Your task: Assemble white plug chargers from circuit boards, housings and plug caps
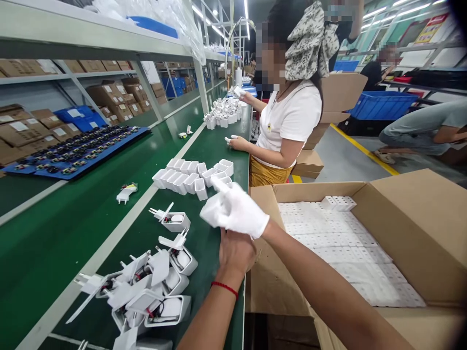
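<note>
My right hand (242, 211), in a white glove, is over the bench edge, its fingers closed around a white plastic charger casing (210, 212). The casing blends with the glove, so its outline is hard to follow. Just below it is my bare left hand (236, 250), with a red cord at the wrist; the glove hides its fingers. Empty white casings (180, 183) stand grouped beyond my hands. Nearer, to the left, lies a pile of opened chargers (146, 287) with plug lids, wires and circuit parts showing.
A large carton (401, 233) at the right holds rows of white casings. On the green belt (91, 214) are a loose plug piece (126, 193) and a blue tray (76, 151) of circuit parts. A co-worker (288, 116) handles white parts farther along the bench.
</note>
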The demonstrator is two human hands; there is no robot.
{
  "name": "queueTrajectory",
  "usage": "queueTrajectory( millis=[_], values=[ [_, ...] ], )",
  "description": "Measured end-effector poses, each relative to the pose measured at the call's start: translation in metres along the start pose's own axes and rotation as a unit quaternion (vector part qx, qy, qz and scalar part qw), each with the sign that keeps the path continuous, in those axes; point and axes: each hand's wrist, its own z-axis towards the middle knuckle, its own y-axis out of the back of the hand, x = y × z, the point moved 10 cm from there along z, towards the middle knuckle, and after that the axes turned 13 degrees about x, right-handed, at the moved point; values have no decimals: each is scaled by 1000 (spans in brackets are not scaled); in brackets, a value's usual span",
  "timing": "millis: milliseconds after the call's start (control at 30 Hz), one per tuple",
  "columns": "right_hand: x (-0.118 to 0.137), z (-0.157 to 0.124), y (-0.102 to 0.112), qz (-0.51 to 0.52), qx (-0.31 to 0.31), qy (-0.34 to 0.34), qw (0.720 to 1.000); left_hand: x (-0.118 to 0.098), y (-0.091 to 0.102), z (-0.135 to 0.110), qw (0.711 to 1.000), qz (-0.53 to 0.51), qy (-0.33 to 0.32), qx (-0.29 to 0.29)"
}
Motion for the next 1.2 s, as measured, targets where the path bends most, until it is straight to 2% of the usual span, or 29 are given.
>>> queueTrajectory(
  millis=[67,100,167,267,400,533,667,767,900,1000,1100,1200],
  values=[
    [-39,-21,13,118,-109,-39,986,0,3,0,1000,6,0,-4],
    [-57,-31,12,144,-139,-54,978,0,5,-1,1000,7,2,-6],
    [-81,-46,4,159,-154,-65,973,0,8,-1,1000,9,8,-10],
    [-103,-57,-4,172,-136,-63,974,0,11,-2,1000,11,19,-14],
    [-110,-48,1,164,-104,-55,979,2,13,-2,999,16,32,-21],
    [-110,-28,1,146,-104,-48,983,3,12,1,999,31,36,-21],
    [-122,-21,-8,135,-105,-83,982,1,11,5,998,54,32,-21],
    [-129,-16,-14,104,-84,-115,984,2,10,9,997,68,35,-21],
    [-126,3,-16,41,-48,-148,987,4,10,10,996,83,35,-25],
    [-118,9,-14,-2,-46,-160,986,4,12,10,994,94,33,-37],
    [-120,-16,3,-35,-86,-170,981,3,12,11,993,106,29,-45],
    [-149,-76,38,-63,-133,-231,962,1,10,13,992,118,18,-41]
  ],
)
